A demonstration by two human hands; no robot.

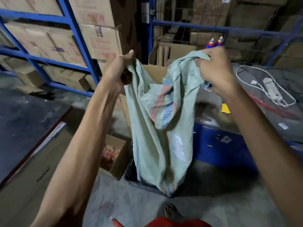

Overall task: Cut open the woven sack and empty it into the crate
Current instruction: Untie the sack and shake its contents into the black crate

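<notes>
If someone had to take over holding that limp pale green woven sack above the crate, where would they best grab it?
Probably at the two top corners of the pale green woven sack, coming from above on either side, just where the left hand and right hand bunch it now. The fabric is slack and hangs straight down, so gripping high keeps its lower end inside the dark plastic crate.

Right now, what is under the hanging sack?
The dark crate sits under the sack, whose lower end hangs into it. Both hands grip the top corners. The sack covers the crate's inside, so its contents cannot be seen.
</notes>
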